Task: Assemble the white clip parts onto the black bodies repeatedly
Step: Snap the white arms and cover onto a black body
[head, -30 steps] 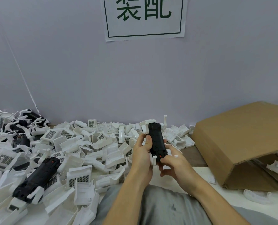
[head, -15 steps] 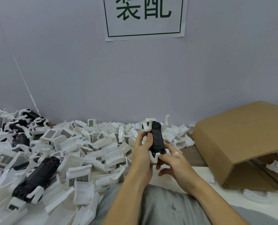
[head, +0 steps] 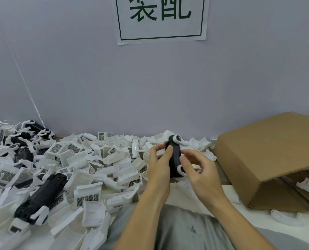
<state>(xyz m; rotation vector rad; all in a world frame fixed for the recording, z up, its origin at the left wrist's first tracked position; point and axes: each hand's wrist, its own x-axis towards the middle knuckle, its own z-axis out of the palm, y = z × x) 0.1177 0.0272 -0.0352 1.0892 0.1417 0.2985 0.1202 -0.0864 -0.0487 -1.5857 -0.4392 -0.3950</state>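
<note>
While the left hand [head: 159, 165] grips the black body [head: 175, 157] upright in front of the chest, thumb and fingers curled round its left side, the right hand [head: 197, 170] has come off the bottom end where it was pinching 1 second ago. Its fingers now hang loosely curled just right of the body, and whether a fingertip touches the lower white clip [head: 180, 169] is hard to tell (the frame is blurred there). The body itself has turned since then: its broad face is now edge-on, and a white clip with a dark round spot [head: 179, 138] shows at the top end. With 2 white pieces apparently seated, top and bottom, this unit looks close to done, and the turning reads as a check or a regrip before the last press. The heap of loose white clip parts [head: 88, 159] lies to the left on the table, with 1 finished black unit [head: 42, 197] resting on it. A cardboard box [head: 269, 156] stands open to the right.
</note>
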